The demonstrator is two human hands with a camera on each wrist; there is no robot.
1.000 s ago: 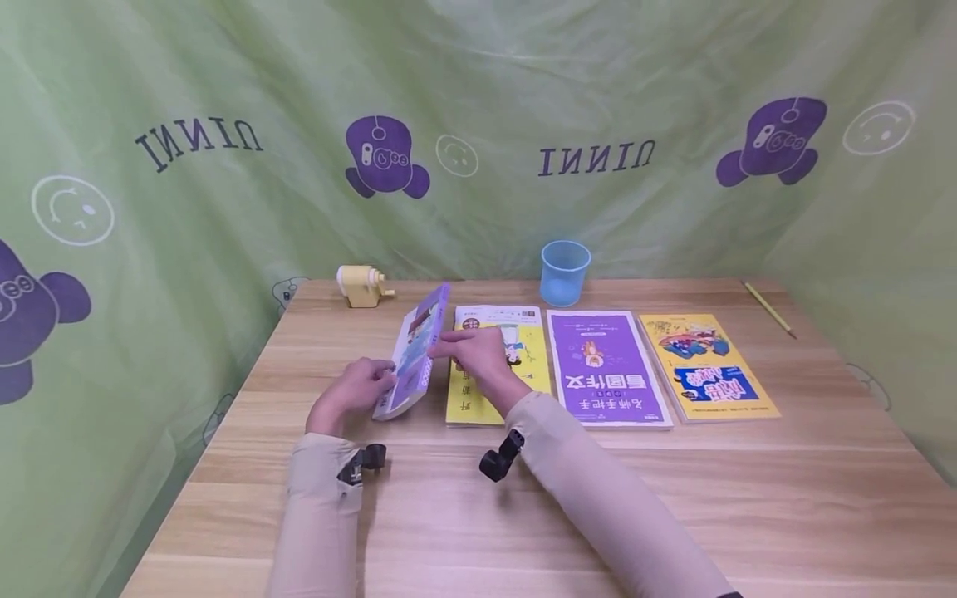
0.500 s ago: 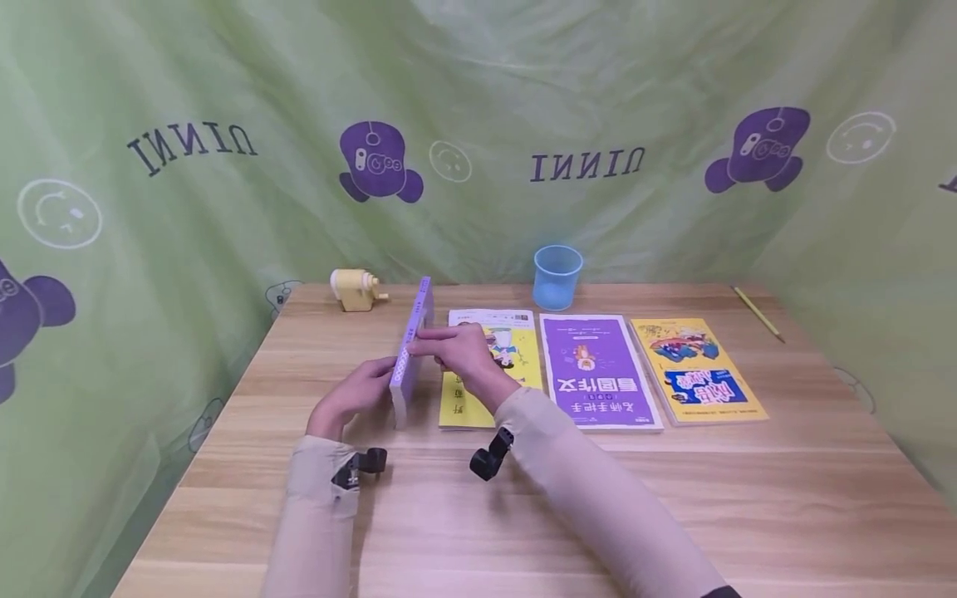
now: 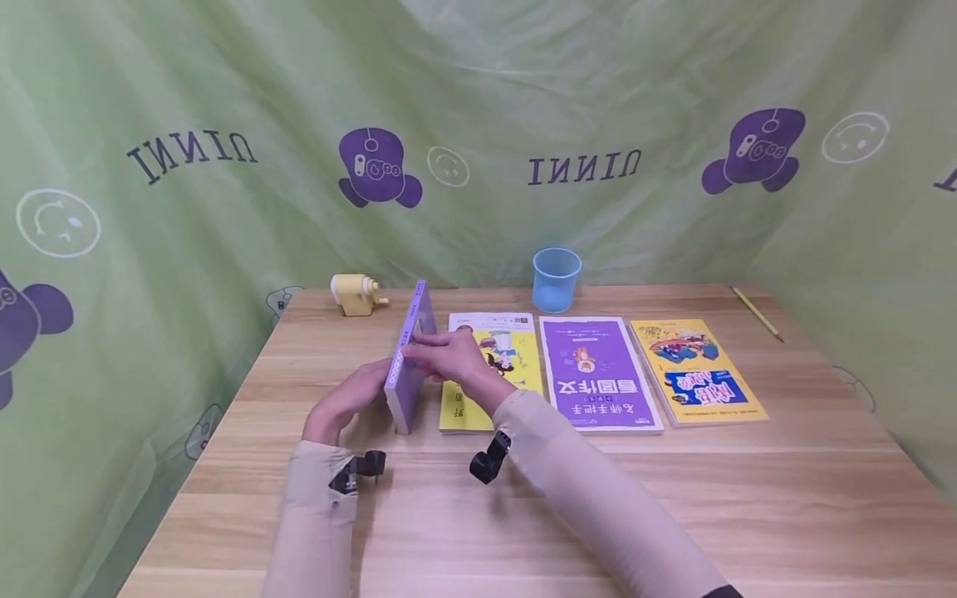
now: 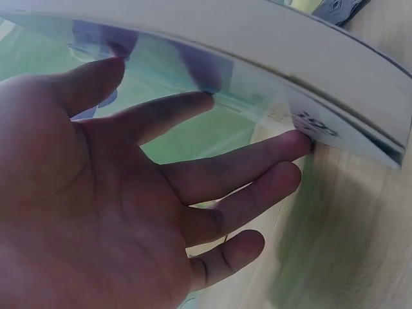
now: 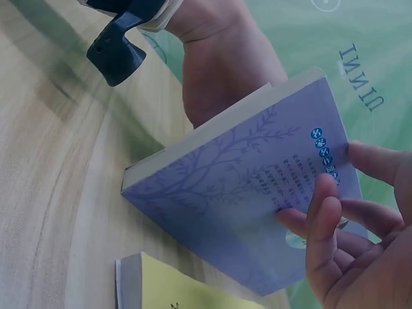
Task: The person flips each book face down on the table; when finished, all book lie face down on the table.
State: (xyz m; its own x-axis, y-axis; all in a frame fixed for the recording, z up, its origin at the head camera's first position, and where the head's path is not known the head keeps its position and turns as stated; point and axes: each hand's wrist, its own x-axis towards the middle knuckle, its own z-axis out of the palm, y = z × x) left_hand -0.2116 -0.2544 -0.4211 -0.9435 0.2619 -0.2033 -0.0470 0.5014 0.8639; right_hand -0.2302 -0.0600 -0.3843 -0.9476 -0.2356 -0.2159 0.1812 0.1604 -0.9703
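A purple book (image 3: 404, 403) stands on edge on the table, its spine facing up. My left hand (image 3: 350, 401) is at its left side; in the left wrist view the hand's fingers (image 4: 187, 116) are extended and spread, with tips right at the glossy cover. From the other side my right hand (image 3: 458, 359) pinches the book near the spine. The right wrist view shows its thumb (image 5: 376, 161) at the spine edge and its other fingers against the back cover, printed with branches. Right of the book lies a yellow book (image 3: 527, 365), partly covered by my right hand.
Farther right lie a purple-covered book (image 3: 598, 345) and an orange-yellow book (image 3: 688, 353), both flat. Behind them stands a blue cup (image 3: 555, 286). A yellow pencil sharpener (image 3: 355, 295) is at the back left, a pencil (image 3: 757, 314) at the back right. Green curtain (image 3: 478, 100) hangs behind the table.
The held book has swung from leaning with its front cover showing to nearly upright, spine up. My right hand keeps its pinch; my left hand has slipped partly behind the book.
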